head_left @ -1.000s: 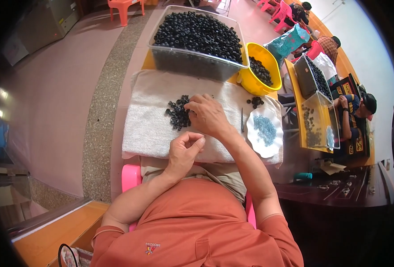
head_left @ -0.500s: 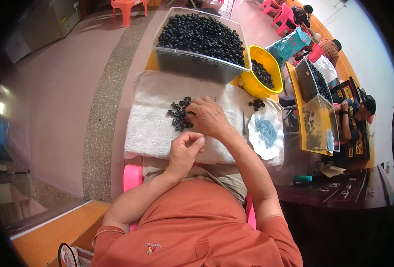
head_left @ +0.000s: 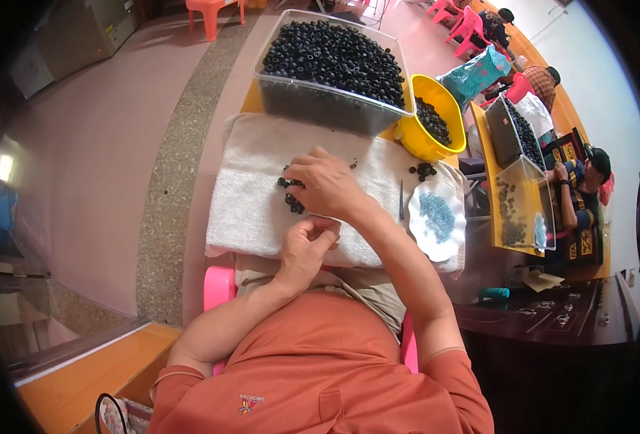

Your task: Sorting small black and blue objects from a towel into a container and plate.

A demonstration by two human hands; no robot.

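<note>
On a white towel (head_left: 244, 195) lies a loose pile of small black ring-shaped parts (head_left: 294, 205). My right hand (head_left: 327, 184) reaches over this pile, palm down. Its fingers are bent but apart, touching the parts or just above them, and they hide much of the pile. Nearer my body, my left hand (head_left: 307, 249) is held in a pinch, thumb against forefinger; anything between them is too small or hidden to make out. To the right are a thin dark tool like tweezers (head_left: 401, 200), a few more black parts (head_left: 424, 171) and a white scalloped plate (head_left: 450, 249) holding small pale-blue pieces (head_left: 435, 217).
A clear plastic bin (head_left: 327, 108) full of black parts stands beyond the towel, beside a yellow basin (head_left: 425, 148) with more. Further right, another person (head_left: 573, 192) sits at a table with similar bins (head_left: 526, 202). A pink chair (head_left: 220, 288) is under me.
My right hand has moved left across the pile and now covers more of it. My left hand keeps its pinch in nearly the same place. The whole view has shifted slightly.
</note>
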